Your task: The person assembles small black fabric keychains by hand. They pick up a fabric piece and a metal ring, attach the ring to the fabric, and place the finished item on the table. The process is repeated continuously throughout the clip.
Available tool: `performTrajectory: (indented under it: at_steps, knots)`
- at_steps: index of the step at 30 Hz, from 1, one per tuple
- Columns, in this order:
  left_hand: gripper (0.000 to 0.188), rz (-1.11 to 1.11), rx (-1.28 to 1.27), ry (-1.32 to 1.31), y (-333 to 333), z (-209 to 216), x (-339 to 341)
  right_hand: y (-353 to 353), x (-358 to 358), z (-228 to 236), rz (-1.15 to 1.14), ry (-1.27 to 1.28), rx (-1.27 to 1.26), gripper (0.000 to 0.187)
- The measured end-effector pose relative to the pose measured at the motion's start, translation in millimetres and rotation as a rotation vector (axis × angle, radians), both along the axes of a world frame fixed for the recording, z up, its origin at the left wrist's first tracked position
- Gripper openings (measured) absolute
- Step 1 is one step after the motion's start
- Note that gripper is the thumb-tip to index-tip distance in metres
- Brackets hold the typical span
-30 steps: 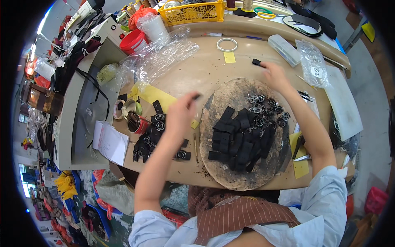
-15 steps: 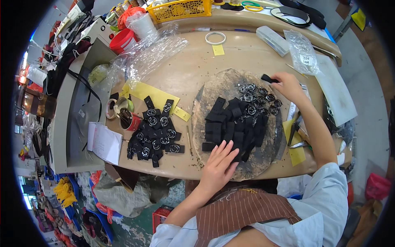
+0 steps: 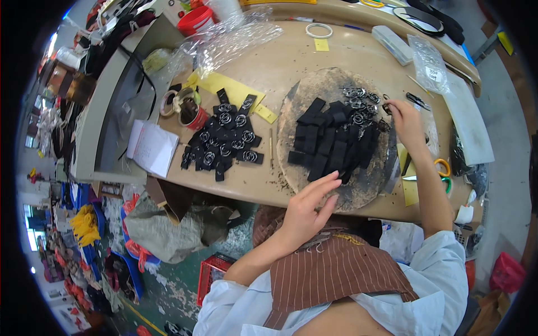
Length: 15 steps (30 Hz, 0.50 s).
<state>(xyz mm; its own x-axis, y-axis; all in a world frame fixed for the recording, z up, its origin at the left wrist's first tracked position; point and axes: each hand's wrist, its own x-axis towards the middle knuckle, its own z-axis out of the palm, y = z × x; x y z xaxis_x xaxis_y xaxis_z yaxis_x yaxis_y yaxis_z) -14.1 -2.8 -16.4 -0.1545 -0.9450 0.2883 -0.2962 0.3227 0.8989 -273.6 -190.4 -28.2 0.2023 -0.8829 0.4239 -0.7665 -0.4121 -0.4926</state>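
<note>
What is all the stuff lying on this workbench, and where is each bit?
Round work pad: one, brown and worn, bench centre-right.
Plain black strips: a pile, too many to count, on the pad.
Metal buckles: a small cluster, silver, pad's far edge.
Black strips with buckles: a pile, black and silver, left of the pad.
Tape rolls: a few, brown and red, left of that pile.
Yellow paper sheet: one, beyond the finished pile.
White ring: one, far edge.
Clear plastic bags: several, far left.
Scissors: one pair, orange handles, right edge.
Left hand: open, fingertips at the pad's near edge.
Right hand: by the buckles; grip unclear.
</note>
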Motion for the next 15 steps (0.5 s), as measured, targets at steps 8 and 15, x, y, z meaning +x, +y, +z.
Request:
performTrajectory:
  at_steps: [8,15]
  knots:
    - [0.031,-0.19,0.66,0.776,-7.4,-15.0,-14.6,130.1,71.1,49.4,0.493,-0.364,0.598,0.024]
    - [0.017,-0.064,0.666,0.933,5.4,-4.7,1.1,145.7,91.1,43.2,0.609,-0.267,0.085,0.041]
